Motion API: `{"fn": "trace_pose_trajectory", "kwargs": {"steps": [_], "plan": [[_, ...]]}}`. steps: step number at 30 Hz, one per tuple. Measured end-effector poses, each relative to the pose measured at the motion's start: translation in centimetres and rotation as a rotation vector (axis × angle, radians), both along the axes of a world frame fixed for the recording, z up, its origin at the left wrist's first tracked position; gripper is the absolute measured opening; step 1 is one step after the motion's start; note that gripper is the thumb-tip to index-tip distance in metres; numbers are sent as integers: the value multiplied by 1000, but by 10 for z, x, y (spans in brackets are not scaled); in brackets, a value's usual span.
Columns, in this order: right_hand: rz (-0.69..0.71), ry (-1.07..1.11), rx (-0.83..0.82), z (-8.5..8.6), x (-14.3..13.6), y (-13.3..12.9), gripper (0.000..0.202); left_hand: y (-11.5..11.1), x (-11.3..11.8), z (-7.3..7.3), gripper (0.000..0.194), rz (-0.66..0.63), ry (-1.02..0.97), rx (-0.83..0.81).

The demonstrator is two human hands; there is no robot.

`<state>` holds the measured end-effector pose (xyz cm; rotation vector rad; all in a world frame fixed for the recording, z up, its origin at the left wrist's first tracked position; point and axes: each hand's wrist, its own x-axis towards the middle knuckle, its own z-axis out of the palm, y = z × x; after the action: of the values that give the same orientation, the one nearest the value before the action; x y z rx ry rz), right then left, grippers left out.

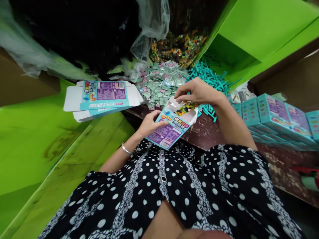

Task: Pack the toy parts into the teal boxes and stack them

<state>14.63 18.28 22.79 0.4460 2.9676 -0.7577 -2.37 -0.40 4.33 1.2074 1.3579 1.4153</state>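
A blue and purple printed box (165, 132) is tilted in front of my body, its top flaps open. My left hand (152, 124) is wrapped round its left side, thumb on the printed face. Inside the opening shows a clear bag of orange, green and black pieces (185, 109). My right hand (195, 92) is above the opening, fingers bent together at the white flap's upper left; whether they pinch the flap or the bag is too small to tell. Beyond the box lies a heap of small green and pink packets (161, 83).
Flat unfolded boxes (104, 96) are stacked at the left. Turquoise sticks (209, 78) are piled behind my right hand. Filled-out boxes (279, 116) stand in rows on the dark table (281, 162) at the right. A bag of colourful pieces (176, 48) lies at the back.
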Motion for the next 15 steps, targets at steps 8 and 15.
{"fn": "trace_pose_trajectory", "kwargs": {"steps": [8, 15], "plan": [[-24, 124, 43, -37, -5, -37, 33, 3, 1, 2, 70, 128, -44, 108], [-124, 109, 13, -24, 12, -42, 47, -3, -1, -6, 69, 175, -40, 94]]}}
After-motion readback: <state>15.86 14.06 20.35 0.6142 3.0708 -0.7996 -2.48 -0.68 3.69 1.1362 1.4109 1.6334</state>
